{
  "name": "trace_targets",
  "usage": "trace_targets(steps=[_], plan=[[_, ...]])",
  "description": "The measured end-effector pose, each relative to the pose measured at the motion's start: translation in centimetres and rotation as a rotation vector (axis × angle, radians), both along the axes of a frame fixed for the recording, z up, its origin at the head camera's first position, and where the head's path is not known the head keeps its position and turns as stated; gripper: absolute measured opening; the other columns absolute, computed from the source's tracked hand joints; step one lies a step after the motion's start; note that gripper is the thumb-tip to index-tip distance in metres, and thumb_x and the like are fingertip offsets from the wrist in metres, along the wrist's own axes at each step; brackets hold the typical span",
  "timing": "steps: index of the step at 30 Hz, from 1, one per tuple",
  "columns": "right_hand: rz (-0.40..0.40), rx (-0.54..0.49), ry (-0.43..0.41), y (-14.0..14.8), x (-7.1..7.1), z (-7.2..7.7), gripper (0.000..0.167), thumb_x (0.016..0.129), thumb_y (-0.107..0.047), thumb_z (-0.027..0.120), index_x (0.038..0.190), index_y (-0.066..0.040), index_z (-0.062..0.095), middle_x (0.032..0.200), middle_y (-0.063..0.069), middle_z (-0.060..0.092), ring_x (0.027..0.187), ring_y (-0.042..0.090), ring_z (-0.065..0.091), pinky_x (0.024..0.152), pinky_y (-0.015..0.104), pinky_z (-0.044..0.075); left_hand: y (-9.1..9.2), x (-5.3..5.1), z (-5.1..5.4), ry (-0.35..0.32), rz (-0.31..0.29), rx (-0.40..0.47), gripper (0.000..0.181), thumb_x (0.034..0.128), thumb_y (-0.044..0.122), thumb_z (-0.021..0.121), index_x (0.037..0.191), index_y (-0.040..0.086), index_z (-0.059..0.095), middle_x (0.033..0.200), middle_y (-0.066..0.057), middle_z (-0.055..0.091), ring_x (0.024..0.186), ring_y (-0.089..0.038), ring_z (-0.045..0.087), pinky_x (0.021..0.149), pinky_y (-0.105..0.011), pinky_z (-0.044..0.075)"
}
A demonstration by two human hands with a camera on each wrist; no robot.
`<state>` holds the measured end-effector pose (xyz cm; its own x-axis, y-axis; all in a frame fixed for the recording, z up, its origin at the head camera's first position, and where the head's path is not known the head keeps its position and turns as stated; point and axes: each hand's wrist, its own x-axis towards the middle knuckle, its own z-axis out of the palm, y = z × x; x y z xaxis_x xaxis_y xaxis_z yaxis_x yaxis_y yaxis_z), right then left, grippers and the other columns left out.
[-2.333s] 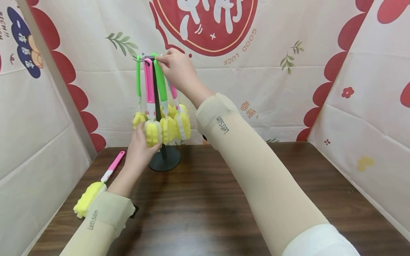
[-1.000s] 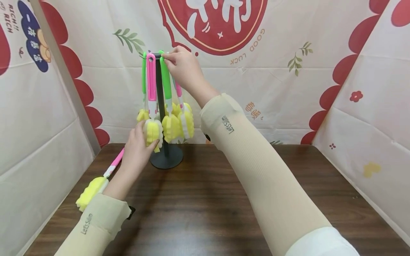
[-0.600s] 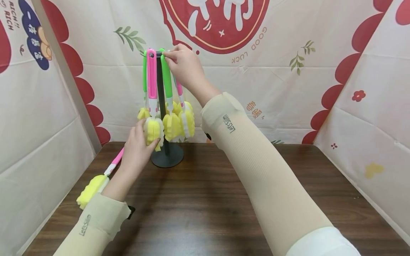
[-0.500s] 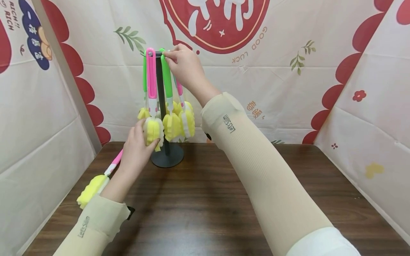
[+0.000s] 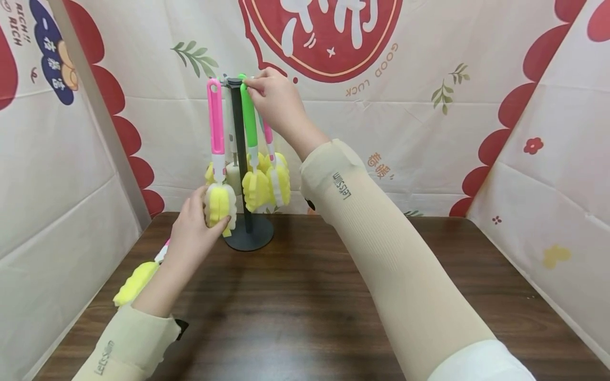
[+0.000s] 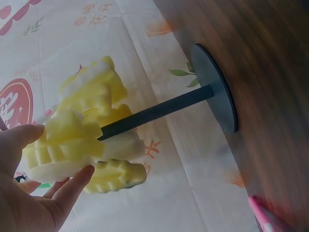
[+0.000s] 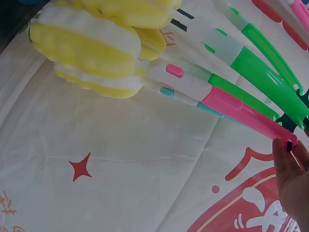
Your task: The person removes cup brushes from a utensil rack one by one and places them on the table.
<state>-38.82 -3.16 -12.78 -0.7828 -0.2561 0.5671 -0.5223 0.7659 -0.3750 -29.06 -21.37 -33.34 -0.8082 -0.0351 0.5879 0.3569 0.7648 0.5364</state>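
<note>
My left hand (image 5: 193, 225) grips the yellow-and-white sponge head (image 5: 219, 203) of a pink-handled cup brush (image 5: 216, 116). The brush is upright, its handle's hole left of the black stand's top and apparently off the hook. In the left wrist view, thumb and fingers curl round that sponge (image 6: 63, 150). At the top of the black stand (image 5: 249, 233), my right hand (image 5: 276, 98) pinches the rack beside a green-handled brush (image 5: 249, 116). The right wrist view has its fingertips at a black hook end by another pink handle (image 7: 241, 108).
Several sponge brushes hang on the stand, including a pink-handled one (image 5: 268, 137) at its right. Another sponge brush (image 5: 135, 283) lies on the dark wooden table (image 5: 333, 296) at the left, partly behind my left arm. A printed cloth (image 5: 371, 127) closes off the back and sides.
My left hand has drawn the pink-handled brush left and slightly down, so its handle has come away from the stand's top. The right hand has stayed at the rack.
</note>
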Motion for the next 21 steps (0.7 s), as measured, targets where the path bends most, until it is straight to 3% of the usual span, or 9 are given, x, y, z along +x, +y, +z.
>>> trace_targets(steps=[13,21], plan=[[-0.001,0.005,0.024,0.2,0.0,-0.1,0.037,0.099,-0.028,0.056,0.135,-0.026,0.058,0.117,-0.002,0.057,0.104,0.01,0.053,0.08,0.015,0.045,-1.7,1.9,-0.9,-0.027,0.034,-0.031,0.072,0.0816,0.014,0.077,0.14,0.001,0.037,0.115,-0.024,0.052,0.101,-0.039,0.052,0.079,-0.057,0.048],[0.003,0.011,0.02,0.2,0.1,-0.1,0.037,0.099,-0.028,0.055,0.136,-0.026,0.057,0.118,-0.003,0.057,0.103,0.01,0.052,0.079,0.015,0.045,-2.6,2.9,-1.6,-0.008,0.036,-0.077,0.071,0.0803,0.013,0.078,0.138,-0.001,0.039,0.108,-0.024,0.054,0.096,-0.039,0.055,0.071,-0.055,0.048]])
